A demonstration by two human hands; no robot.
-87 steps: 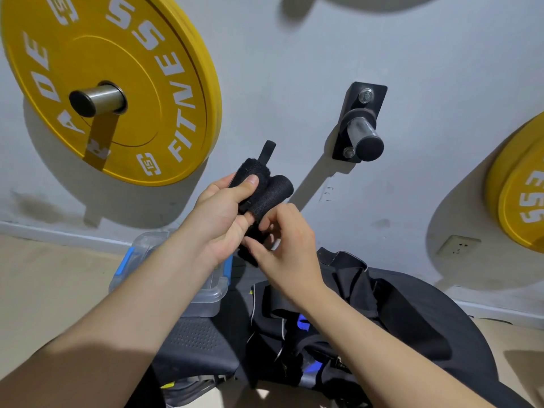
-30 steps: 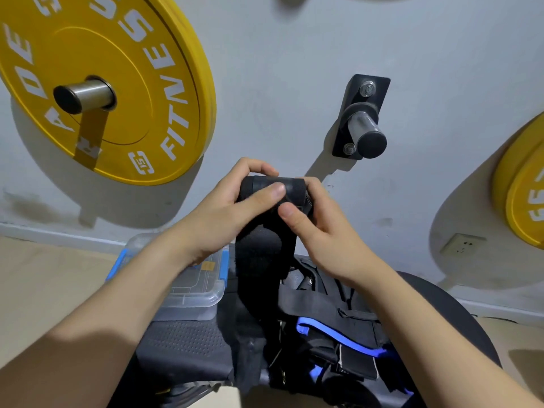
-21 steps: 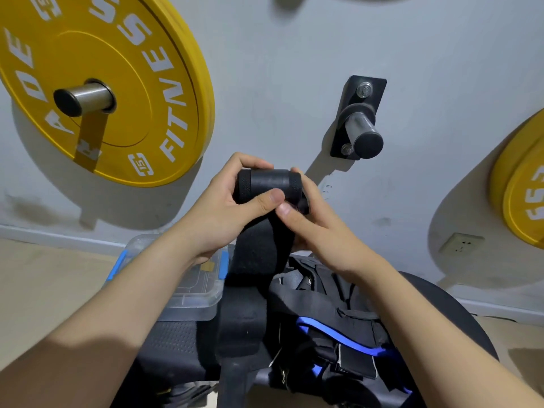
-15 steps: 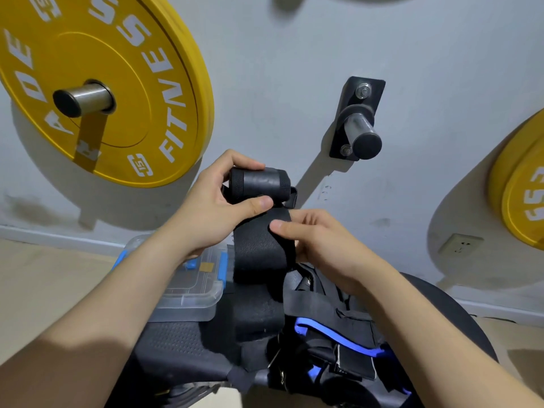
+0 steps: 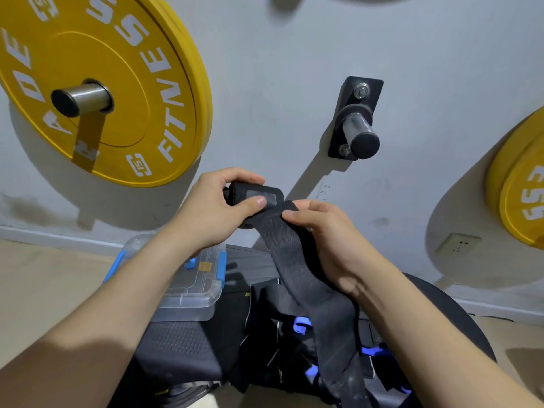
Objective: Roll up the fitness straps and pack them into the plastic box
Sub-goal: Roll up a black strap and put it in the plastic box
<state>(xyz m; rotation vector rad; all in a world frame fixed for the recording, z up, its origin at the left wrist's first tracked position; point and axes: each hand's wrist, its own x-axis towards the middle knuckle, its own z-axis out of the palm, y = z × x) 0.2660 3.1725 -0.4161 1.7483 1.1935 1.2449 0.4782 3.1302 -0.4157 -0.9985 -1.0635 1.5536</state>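
Clear plastic box (image 5: 191, 307) left of black strap heap (image 5: 265, 343); yellow round weight plate (image 5: 117, 69) on wall (image 5: 279, 69) above box, steel peg (image 5: 360, 134) rightward.

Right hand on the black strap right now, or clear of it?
Touching. Head view: the right hand pinches the black strap just below its rolled end, which the left hand grips.
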